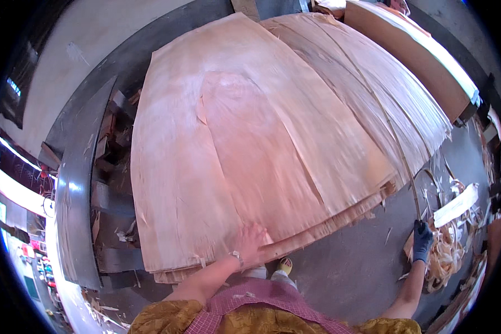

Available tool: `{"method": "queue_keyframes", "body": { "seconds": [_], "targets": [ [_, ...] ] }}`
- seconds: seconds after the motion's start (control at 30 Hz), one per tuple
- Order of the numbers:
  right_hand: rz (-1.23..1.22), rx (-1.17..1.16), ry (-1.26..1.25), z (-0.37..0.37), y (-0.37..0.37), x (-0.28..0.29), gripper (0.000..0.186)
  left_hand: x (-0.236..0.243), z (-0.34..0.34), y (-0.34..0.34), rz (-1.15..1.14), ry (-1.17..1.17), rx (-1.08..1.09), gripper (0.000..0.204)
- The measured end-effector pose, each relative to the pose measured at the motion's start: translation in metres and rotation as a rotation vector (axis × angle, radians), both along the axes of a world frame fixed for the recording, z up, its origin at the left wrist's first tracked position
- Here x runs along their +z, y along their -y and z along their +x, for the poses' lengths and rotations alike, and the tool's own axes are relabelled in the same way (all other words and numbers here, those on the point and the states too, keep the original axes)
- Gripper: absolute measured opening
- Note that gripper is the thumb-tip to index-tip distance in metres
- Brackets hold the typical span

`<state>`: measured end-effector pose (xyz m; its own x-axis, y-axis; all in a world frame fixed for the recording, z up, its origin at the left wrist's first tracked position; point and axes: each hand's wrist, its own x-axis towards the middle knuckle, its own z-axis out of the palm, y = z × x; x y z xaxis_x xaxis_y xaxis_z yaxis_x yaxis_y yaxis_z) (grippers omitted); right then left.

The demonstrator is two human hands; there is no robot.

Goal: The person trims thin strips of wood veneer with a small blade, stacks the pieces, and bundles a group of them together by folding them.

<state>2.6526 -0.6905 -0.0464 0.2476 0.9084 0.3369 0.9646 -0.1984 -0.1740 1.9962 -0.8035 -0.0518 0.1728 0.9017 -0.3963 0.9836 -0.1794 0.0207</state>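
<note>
A large stack of thin pale wood veneer sheets (256,161) fills the middle, with a narrower pinkish patch in the top sheet. My bare left hand (251,242) lies on the top sheet near its front edge, fingers apart. My right hand (422,242), in a dark blue glove, is closed on a long thin stick (407,170), which reaches up across a second veneer stack (395,100) at the right.
A long brown block topped with white sheets (409,50) lies at the back right. Torn veneer scraps (445,247) and a white strip (455,205) litter the grey floor (362,261) by my right hand. A metal rail (75,211) runs along the left.
</note>
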Motion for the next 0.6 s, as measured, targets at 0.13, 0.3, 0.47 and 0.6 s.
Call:
{"method": "queue_keyframes", "body": {
  "seconds": [0.13,0.3,0.47,0.6],
  "targets": [
    [0.072,0.268,-0.182,-0.116,-0.058,-0.009,0.019,-0.022,-0.012,0.005,0.084,0.049,0.017,0.081],
    [-0.169,0.404,-0.573,-0.351,-0.141,-0.008,0.028,-0.019,-0.020,-0.006,-0.015,0.112,0.071,0.078],
    [-0.165,0.559,-0.513,-0.492,-0.143,-0.061,0.038,-0.009,-0.027,-0.002,0.278,0.319,0.206,0.068],
    [-0.754,0.461,-1.300,-0.673,-0.086,0.005,0.038,0.006,-0.084,0.051,0.363,0.480,0.423,0.063]
  ]
}}
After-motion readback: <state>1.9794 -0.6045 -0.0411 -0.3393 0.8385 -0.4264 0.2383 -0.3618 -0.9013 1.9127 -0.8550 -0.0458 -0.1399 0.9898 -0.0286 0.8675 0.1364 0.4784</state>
